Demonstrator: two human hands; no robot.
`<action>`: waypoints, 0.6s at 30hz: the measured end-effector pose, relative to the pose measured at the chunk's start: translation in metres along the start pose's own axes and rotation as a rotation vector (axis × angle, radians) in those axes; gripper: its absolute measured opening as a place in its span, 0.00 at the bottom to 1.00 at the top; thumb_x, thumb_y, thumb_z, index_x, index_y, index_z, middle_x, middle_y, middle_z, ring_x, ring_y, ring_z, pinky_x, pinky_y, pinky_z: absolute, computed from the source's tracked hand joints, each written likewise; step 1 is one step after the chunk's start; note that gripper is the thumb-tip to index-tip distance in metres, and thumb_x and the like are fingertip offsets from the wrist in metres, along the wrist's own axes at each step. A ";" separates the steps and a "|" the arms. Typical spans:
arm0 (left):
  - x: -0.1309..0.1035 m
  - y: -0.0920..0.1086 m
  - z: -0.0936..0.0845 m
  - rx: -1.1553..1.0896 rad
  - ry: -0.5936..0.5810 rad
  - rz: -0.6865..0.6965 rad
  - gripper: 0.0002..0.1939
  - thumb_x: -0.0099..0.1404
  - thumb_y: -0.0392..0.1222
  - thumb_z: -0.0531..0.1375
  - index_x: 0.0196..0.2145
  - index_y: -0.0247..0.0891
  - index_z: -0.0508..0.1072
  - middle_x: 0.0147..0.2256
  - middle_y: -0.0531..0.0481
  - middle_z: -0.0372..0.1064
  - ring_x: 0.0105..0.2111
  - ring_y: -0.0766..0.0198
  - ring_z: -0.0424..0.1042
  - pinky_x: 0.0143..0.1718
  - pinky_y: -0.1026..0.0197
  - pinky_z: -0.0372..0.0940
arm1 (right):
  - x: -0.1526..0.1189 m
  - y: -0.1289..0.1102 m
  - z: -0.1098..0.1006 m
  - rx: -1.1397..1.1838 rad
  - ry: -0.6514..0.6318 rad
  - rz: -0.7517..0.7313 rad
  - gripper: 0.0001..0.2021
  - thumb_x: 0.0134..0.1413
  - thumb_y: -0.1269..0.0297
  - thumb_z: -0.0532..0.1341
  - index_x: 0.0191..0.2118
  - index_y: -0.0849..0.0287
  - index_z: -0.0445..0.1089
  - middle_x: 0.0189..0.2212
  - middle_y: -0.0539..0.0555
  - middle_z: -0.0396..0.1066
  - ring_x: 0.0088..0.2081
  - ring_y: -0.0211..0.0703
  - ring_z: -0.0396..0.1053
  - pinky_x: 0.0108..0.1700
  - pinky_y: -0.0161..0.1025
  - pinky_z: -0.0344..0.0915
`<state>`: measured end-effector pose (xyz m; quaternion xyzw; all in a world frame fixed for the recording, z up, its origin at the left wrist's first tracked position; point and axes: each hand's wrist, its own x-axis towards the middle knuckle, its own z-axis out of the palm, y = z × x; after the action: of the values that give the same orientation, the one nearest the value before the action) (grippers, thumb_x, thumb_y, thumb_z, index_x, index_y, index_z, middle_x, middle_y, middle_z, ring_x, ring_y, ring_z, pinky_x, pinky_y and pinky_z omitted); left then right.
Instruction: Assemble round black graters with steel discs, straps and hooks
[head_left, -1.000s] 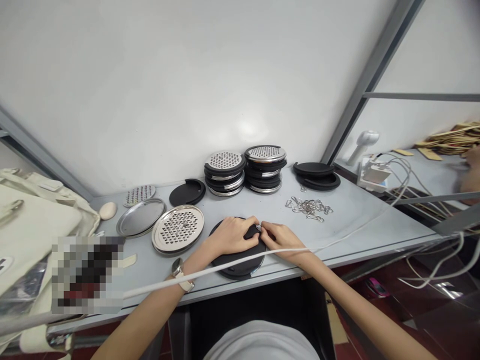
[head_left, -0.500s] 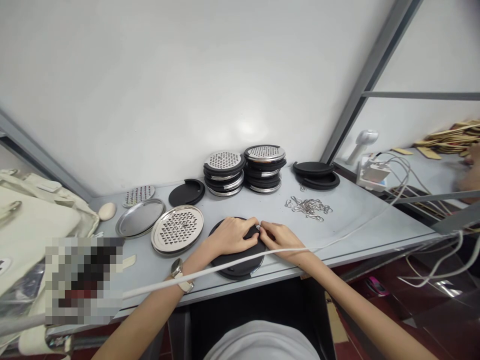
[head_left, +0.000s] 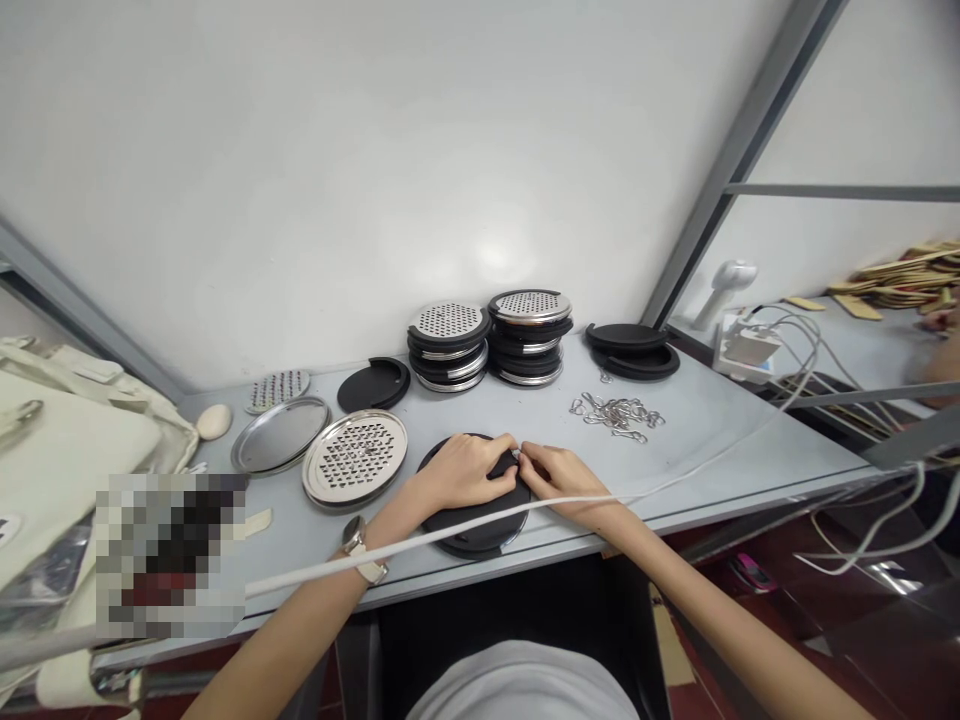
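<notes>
A black round grater holder (head_left: pixel 480 540) lies flat near the table's front edge, under both hands. My left hand (head_left: pixel 466 472) is closed on it, thumb across its face and fingers bent at its right rim. From the right, my right hand (head_left: pixel 564 482) meets it in a pinch at that same rim. Between the fingertips shows a small shiny metal clip (head_left: pixel 516 455), mostly covered. Several loose metal clips (head_left: pixel 619 415) lie heaped beyond my right hand. Left of the holder rests a perforated metal grater disc (head_left: pixel 355 457), with a plain metal disc (head_left: pixel 281 436) beside it.
Two stacks of graters in black holders (head_left: pixel 450 350) stand by the wall. Black holders (head_left: pixel 631 352) lie at the back right, another (head_left: pixel 373 385) at the back left. A white cable (head_left: pixel 450 525) crosses above my forearms. A cream bag (head_left: pixel 82 420) is at left.
My hands stay in place on the black holder with almost no visible movement. At the far right, another person's hand has shifted slightly.
</notes>
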<state>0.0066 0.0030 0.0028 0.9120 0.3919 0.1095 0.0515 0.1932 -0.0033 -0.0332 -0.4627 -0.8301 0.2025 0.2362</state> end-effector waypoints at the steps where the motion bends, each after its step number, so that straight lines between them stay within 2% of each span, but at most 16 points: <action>1: 0.000 0.000 0.000 0.003 -0.002 0.000 0.08 0.64 0.44 0.52 0.39 0.40 0.64 0.25 0.54 0.69 0.26 0.62 0.70 0.26 0.64 0.55 | 0.000 0.000 0.000 -0.001 -0.001 0.001 0.12 0.62 0.63 0.47 0.29 0.58 0.61 0.23 0.50 0.66 0.23 0.36 0.60 0.27 0.32 0.51; 18: 0.000 0.000 -0.001 0.030 0.019 0.015 0.09 0.64 0.45 0.52 0.40 0.40 0.64 0.26 0.54 0.69 0.27 0.61 0.71 0.25 0.64 0.54 | -0.001 0.002 0.002 0.001 -0.001 -0.005 0.12 0.62 0.63 0.47 0.29 0.58 0.59 0.23 0.50 0.65 0.23 0.36 0.60 0.27 0.32 0.51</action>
<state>0.0061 0.0031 0.0034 0.9144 0.3874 0.1127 0.0331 0.1942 -0.0028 -0.0360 -0.4605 -0.8313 0.2026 0.2363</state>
